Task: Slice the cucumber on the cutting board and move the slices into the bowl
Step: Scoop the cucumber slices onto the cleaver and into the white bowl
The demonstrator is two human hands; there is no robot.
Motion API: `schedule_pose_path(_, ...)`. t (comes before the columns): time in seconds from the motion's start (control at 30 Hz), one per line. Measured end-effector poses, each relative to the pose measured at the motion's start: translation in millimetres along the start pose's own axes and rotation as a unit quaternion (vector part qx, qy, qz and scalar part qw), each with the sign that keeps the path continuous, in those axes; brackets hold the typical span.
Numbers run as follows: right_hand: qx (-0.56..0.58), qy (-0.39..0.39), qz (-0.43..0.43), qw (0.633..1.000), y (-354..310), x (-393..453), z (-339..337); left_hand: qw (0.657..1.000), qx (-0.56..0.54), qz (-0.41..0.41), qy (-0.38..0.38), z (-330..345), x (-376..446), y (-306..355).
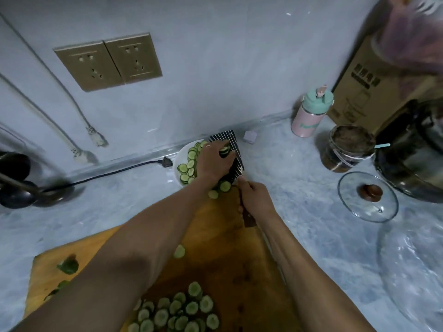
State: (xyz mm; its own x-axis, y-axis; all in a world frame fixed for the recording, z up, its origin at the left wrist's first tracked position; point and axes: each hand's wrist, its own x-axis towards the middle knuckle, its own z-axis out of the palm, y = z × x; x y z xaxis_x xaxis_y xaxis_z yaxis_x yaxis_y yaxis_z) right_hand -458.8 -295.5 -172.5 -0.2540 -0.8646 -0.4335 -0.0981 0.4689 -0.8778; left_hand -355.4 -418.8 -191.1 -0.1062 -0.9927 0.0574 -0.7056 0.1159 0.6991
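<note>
Right hand (pixel 255 196) grip clamped on the dark knife handle (pixel 247 215), thumb up along the top. Knife blade (pixel 233 155), striped black and white, held flat and pointing to 12 o'clock, its far end reaching over the rim of the white bowl (pixel 176 168). Left hand (pixel 214 161) lies on the blade face, fingers curled together around a stubby cucumber end (pixel 224 152) and pressing down on slices beneath; ring visible on one finger.

Bowl sits on the table (pixel 299 200) at 12 o'clock from the cutting board (pixel 230 259), touching or just off the board's far corner, can't tell which. Bowl already holds a layer of cucumber slices (pixel 189 164). Two loose slices (pixel 219 189) lie at the board's far tip, just beside the left wrist.

Main pile of slices (pixel 177 312) sits at 6 o'clock on the board, between the forearms. One lone slice (pixel 179 251) mid-board. Green peel scraps (pixel 68 265) at the board's 9 o'clock edge.

At 3 o'clock: glass lid (pixel 368 196) flat on table, jar (pixel 348 149), pink bottle (pixel 309 116) with mint cap.
</note>
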Motion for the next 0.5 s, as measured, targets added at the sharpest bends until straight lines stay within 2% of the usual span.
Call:
schedule_pose_path(0.2, -0.049, 0.075, -0.015, 0.996, 10, 38, 17, 0.998, 0.0, 0.045, -0.035, 13, 33, -5)
schedule_pose_path(0.33, -0.059, 0.084, -0.018, 0.995, 19, 46, 17, 0.992, 0.032, 0.106, -0.063, 12, 38, -24)
schedule_pose_path(0.5, -0.072, 0.082, -0.027, 0.994, 33, 42, 11, 0.976, 0.11, 0.18, -0.051, -1, 26, -61)
